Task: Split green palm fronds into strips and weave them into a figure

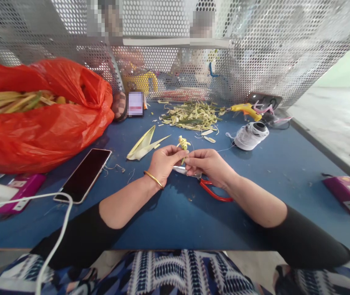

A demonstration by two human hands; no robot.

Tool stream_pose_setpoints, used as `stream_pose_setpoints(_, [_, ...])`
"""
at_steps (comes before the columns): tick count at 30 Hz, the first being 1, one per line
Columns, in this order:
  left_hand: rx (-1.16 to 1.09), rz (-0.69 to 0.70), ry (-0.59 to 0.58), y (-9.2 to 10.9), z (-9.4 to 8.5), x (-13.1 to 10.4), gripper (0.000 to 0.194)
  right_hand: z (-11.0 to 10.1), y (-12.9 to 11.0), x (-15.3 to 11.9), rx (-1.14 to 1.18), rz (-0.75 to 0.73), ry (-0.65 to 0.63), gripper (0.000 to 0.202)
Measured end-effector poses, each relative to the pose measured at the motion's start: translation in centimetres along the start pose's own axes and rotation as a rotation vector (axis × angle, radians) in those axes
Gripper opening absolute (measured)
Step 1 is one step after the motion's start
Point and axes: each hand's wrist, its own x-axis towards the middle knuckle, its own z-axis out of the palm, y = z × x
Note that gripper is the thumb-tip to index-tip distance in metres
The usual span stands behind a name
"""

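Note:
A small pale-yellow figure of folded corn husk or leaf strips (183, 142) stands upright between the fingers of my left hand (164, 162), which is closed on its lower part. My right hand (208, 162) is pinched close against the figure's lower end. A thin white thread runs from the spool (250, 136) on the right to my right fingers, which seem to grip it. Under my hands lie red-handled scissors (213, 191), their blades partly hidden. Beyond my left hand rests a loose pale husk piece (141, 147).
A red plastic bag (79, 127) of husks fills the left. Below it are a phone (84, 174) and a purple power strip (35, 186) with a white cable. Husk scraps (193, 116), a yellow glue gun (248, 110) and a perforated metal screen (175, 61) stand behind; another purple strip (348, 194) sits right.

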Motion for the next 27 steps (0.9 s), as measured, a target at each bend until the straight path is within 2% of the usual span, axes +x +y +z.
stream_pose_setpoints(4, [0.025, -0.013, -0.014, 0.1, 0.1, -0.1, 0.035, 0.2, 0.1, -0.1, -0.074, -0.044, 0.037, 0.012])
stream_pose_setpoints(11, [0.059, -0.085, -0.098, 0.6, -0.3, 0.1, 0.036, -0.7, -0.3, -0.1, -0.374, -0.186, 0.019, 0.008])
stream_pose_setpoints(15, [0.039, -0.158, -0.117, 0.8, -0.3, 0.1, 0.038, -0.9, -0.3, -0.2, -0.574, -0.277, 0.100, 0.007])
stream_pose_setpoints(20, [0.120, -0.087, -0.131, 1.0, -0.2, -0.2, 0.036, -0.5, 0.0, -0.5, -0.676, -0.297, 0.127, 0.012])
stream_pose_setpoints(24, [0.291, 0.028, -0.153, 1.1, -0.5, 0.1, 0.036, -0.7, -0.1, -0.5, -0.722, -0.359, 0.150, 0.013])
stream_pose_setpoints(27, [0.380, 0.082, -0.188, 1.3, -0.8, 0.3, 0.035, -1.3, -0.6, -0.3, -0.518, -0.209, 0.026, 0.005])
